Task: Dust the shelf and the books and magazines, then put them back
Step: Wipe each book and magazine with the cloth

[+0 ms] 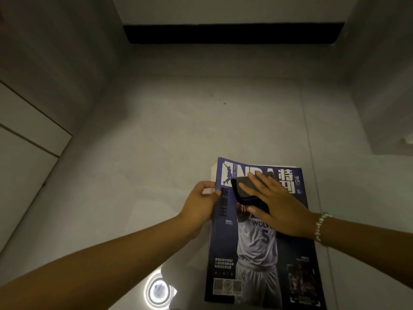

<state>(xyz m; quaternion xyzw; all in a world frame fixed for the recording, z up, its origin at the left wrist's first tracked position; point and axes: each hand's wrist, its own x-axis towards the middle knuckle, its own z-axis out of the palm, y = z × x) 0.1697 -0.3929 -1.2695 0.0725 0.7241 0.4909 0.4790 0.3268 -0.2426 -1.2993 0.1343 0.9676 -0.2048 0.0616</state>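
Observation:
A blue basketball magazine (257, 247) lies face up on top of a small stack on the grey floor. My left hand (201, 202) pinches the magazine's left edge near its top, thumb on the cover. My right hand (274, 206) lies flat with straight fingers on a dark cloth (243, 193), pressing it against the upper part of the cover. White page edges of the magazines underneath (212, 175) show at the top left corner.
Grey tiled floor (156, 142) spreads all round the stack. A white cabinet front (29, 135) stands at the left, a white wall or unit (384, 97) at the right. A dark gap (232, 33) runs along the far wall. A round light reflection (157, 291) shines near the stack's lower left.

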